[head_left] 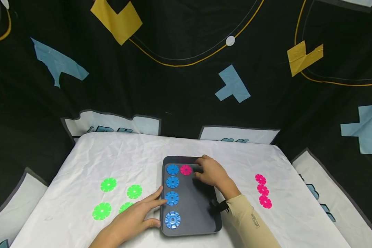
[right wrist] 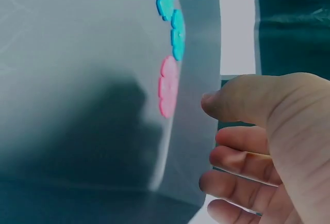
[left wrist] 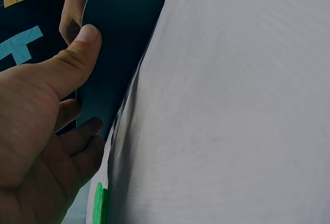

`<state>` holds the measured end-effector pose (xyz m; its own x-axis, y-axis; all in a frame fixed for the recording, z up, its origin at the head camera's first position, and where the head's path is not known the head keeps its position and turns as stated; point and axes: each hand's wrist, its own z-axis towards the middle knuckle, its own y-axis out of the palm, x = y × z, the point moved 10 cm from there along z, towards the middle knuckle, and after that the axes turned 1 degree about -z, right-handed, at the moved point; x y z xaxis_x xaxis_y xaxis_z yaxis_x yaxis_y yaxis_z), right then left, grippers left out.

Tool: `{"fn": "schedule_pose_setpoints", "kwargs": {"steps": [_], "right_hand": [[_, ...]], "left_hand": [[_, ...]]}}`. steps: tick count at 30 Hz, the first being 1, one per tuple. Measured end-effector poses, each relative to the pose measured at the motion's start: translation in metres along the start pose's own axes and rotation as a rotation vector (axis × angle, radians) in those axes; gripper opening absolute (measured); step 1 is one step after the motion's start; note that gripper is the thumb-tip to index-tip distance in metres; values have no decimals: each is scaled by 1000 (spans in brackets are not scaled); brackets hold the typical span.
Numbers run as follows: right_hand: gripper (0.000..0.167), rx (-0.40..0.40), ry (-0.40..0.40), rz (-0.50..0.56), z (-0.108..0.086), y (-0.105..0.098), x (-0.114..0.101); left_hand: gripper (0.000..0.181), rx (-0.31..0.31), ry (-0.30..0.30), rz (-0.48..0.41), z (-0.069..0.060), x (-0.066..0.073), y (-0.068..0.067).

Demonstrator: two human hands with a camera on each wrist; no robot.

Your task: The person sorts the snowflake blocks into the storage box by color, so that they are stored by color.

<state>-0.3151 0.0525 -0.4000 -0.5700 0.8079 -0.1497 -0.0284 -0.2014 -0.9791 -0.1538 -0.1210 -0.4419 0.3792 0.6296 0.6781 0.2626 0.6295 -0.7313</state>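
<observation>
"Left hand (head_left: 136,217), bottom centre, fingers extended at the tray (head_left: 193,218)'s left rim!"

"Good for steadying, I'd say; just don't nudge the blue discs (head_left: 172,198)."

"Farther up, pink disc (head_left: 186,169) beside the top blue; right hand (head_left: 212,172) well apart from the left, fingers parted, no disc gripped."

"Best lifted straight clear, so nothing slides."
</observation>
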Motion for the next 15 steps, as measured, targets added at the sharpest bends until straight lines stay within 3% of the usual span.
{"fn": "schedule_pose_setpoints", "kwargs": {"steps": [15], "right_hand": [[36,93,75,53,-38,-29,30]], "left_hand": [[69,-3,-12,23,-1,-1,-1]]}}
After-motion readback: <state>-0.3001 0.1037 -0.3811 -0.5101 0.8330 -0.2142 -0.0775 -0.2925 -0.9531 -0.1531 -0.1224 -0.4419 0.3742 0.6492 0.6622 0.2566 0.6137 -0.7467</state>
